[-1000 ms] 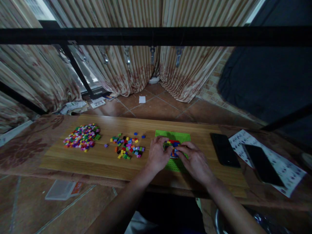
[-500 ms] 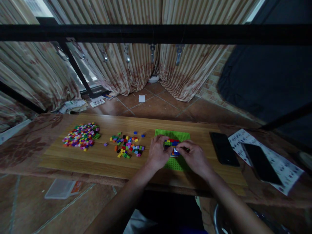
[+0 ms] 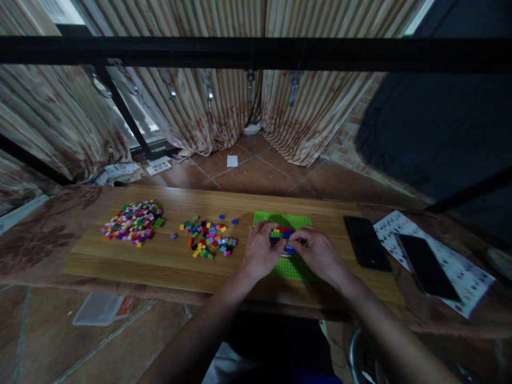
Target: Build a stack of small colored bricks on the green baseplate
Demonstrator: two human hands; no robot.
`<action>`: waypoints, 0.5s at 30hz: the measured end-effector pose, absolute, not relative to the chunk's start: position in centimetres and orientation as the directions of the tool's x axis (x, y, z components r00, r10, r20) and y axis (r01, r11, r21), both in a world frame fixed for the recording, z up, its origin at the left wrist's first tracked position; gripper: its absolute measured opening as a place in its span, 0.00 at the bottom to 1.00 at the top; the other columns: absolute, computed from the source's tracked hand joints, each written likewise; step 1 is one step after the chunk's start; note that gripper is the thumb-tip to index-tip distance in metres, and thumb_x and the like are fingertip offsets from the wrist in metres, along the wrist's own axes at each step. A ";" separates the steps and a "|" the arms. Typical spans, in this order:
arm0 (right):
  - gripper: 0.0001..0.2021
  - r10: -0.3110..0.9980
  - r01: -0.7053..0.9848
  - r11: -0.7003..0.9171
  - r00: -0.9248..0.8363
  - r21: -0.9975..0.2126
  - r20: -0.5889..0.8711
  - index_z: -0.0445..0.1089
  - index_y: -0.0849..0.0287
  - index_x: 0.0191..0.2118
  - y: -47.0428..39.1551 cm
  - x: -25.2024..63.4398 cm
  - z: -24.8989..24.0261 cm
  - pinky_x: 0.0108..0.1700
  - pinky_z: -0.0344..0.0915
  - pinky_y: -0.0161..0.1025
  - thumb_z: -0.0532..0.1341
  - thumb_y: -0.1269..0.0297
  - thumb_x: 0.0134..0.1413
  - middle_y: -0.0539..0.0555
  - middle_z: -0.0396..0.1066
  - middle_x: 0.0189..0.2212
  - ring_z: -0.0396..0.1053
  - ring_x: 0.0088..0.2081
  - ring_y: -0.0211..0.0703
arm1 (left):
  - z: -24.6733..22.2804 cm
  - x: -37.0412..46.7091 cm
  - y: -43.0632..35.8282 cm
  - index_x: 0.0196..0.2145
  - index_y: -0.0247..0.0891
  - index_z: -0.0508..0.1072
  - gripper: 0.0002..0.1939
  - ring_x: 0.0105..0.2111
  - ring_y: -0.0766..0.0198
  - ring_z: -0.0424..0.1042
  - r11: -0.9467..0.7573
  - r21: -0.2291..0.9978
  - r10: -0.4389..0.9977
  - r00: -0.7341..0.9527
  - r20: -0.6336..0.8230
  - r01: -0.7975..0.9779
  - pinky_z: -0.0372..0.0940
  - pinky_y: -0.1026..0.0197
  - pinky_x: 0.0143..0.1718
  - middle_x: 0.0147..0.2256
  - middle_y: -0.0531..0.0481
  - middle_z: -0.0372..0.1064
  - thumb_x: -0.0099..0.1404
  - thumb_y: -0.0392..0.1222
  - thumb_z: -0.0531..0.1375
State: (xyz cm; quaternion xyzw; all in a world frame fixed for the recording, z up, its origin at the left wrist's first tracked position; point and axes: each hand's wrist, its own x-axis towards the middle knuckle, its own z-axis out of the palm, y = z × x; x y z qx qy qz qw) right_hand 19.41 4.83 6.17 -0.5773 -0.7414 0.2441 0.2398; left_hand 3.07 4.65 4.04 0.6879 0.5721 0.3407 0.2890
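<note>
A small build of red, blue, yellow and green toy bricks (image 3: 286, 233) stands on a bright green studded baseplate (image 3: 294, 271). My left hand (image 3: 259, 249) curls round the left side of this build, thumb and fingers bent against it. From the right, my right hand (image 3: 320, 254) has its thumb and forefinger pinched together at the build's near part. Whatever lies between those fingertips is too small and covered to make out. Both hands hide much of the build.
Left of the baseplate lies a loose group of bricks (image 3: 210, 240), with a denser brick pile (image 3: 132, 223) farther left on the wooden board (image 3: 168, 272). To the right are a black phone (image 3: 366, 242), a printed sheet (image 3: 474, 285) and a second dark device (image 3: 428, 266).
My right hand's fingertips have shifted slightly, pressing closer to the build. My left hand stays round it, and the loose bricks have not moved.
</note>
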 end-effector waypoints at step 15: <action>0.07 0.999 0.711 0.042 -0.040 -0.702 0.019 0.70 0.57 0.25 4.8 18.8 5.0 0.29 0.58 0.36 0.59 0.61 0.46 0.49 0.71 0.21 0.67 0.24 0.39 | 3.8 3.6 4.4 0.47 0.38 0.70 0.19 0.47 0.57 0.67 -0.125 0.802 0.992 0.050 0.118 0.584 0.61 0.53 0.52 0.46 0.46 0.69 0.56 0.35 0.61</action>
